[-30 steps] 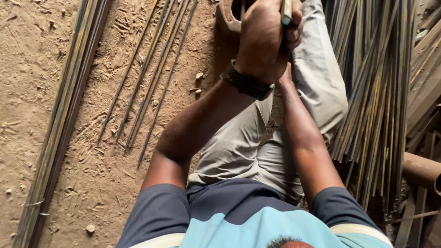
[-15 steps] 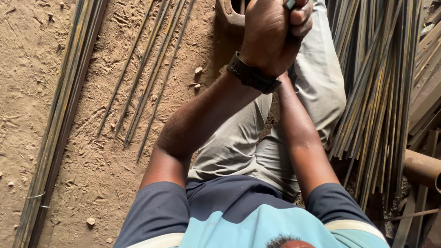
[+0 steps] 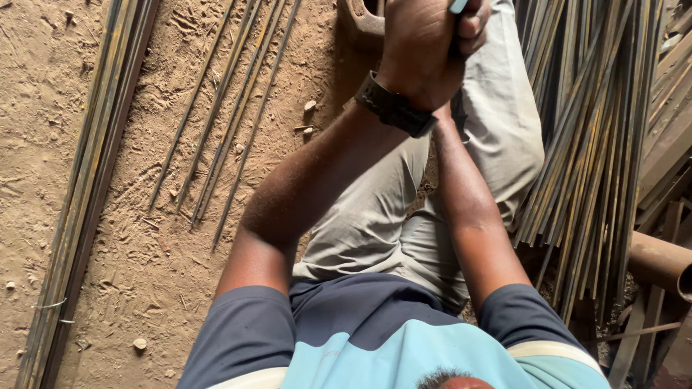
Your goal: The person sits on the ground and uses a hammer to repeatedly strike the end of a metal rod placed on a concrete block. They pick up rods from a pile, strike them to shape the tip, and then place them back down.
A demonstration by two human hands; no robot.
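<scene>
Head view: both hands are clasped together at 12 o'clock, above the bent knees. The left hand (image 3: 422, 50), with a dark wristband (image 3: 395, 109), is wrapped over the right hand (image 3: 472, 25); the fingers of both are pressed closed around a thin grey tool (image 3: 458, 6), of which only a short stub shows at the top edge. What kind of tool it is cannot be told. Just beside the hands, at 11 o'clock, part of a rounded brown block (image 3: 358, 18) is seen on the dirt floor (image 3: 43, 144). Loose thin rods (image 3: 231, 122) lie at 10 o'clock, a long bundle (image 3: 86, 187) runs along 9 o'clock, and a dense pile of strips (image 3: 591, 144) fills 2 to 3 o'clock, with a rusty pipe (image 3: 659, 263) at 4 o'clock.

For the grip in hand, it is judged that the wrists should be kept in line with the forearms and the tool held firmly in both hands, so that force is passed straight along it without slipping.

Against the picture a second ago, the hands have been raised slightly toward the top edge, and less of the tool is shown.
</scene>
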